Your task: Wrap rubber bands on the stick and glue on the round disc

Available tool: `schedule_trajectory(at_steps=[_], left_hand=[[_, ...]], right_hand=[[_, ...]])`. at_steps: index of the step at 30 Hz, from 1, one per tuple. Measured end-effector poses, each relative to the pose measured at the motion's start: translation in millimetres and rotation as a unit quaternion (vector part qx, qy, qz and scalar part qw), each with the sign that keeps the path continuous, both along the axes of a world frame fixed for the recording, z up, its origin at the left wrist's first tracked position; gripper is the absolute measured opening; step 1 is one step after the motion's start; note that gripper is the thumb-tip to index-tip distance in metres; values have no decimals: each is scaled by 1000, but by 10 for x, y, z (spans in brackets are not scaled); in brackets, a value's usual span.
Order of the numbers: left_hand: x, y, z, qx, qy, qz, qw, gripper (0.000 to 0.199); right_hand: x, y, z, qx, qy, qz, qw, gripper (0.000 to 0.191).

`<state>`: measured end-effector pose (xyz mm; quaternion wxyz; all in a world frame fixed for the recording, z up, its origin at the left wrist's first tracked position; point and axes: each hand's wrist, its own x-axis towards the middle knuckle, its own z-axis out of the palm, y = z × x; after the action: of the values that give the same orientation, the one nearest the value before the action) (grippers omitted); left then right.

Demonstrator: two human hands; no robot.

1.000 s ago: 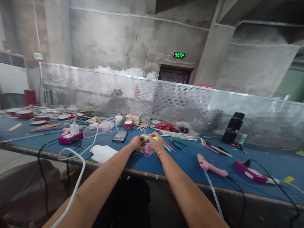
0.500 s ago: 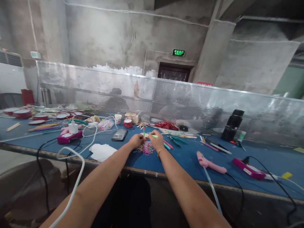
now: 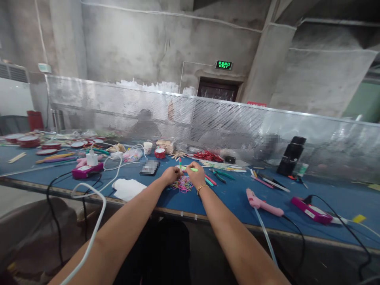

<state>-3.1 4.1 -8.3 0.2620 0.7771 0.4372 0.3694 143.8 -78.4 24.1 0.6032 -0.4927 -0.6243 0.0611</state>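
Over the table's middle, my left hand [image 3: 171, 175] is closed on a small upright stick [image 3: 180, 163] with red and green colouring. Pinched in my right hand [image 3: 196, 176] is a light green marker pen [image 3: 194, 170], held roughly level and pointing left at the stick. Both hands are close together, and their fingertips are too small to make out fully. Just below them lies a heap of colourful loops [image 3: 183, 185], like small rubber bands. Red and teal pens [image 3: 210, 180] lie beside my right hand.
Pliers [image 3: 219, 176] lie right of the pens. A pink glue gun [image 3: 264, 205] and purple power strip [image 3: 311, 210] sit at the right. Left are a white cloth [image 3: 128, 189], a phone [image 3: 149, 168] and a white cable [image 3: 99, 221]. A perforated metal screen [image 3: 178, 118] stands behind.
Almost nothing differs. Both hands keep their place and their hold on the stick and the marker pen; the view has shifted very slightly.
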Motion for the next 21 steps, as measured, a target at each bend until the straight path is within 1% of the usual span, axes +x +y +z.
schedule_trajectory(at_steps=[10,16,21], left_hand=[[4,7,-10,3,-8,0,1000,33],[6,1,-6,-9,-7,-3,1000,33],[7,-10,2,-3,-8,3,1000,31]], right_hand=[[-4,-14,1,-6,-10,-7,1000,14],[20,1,-10,-6,-11,-39,999,12],[10,-5,-4,2,-14,-23,1000,13]])
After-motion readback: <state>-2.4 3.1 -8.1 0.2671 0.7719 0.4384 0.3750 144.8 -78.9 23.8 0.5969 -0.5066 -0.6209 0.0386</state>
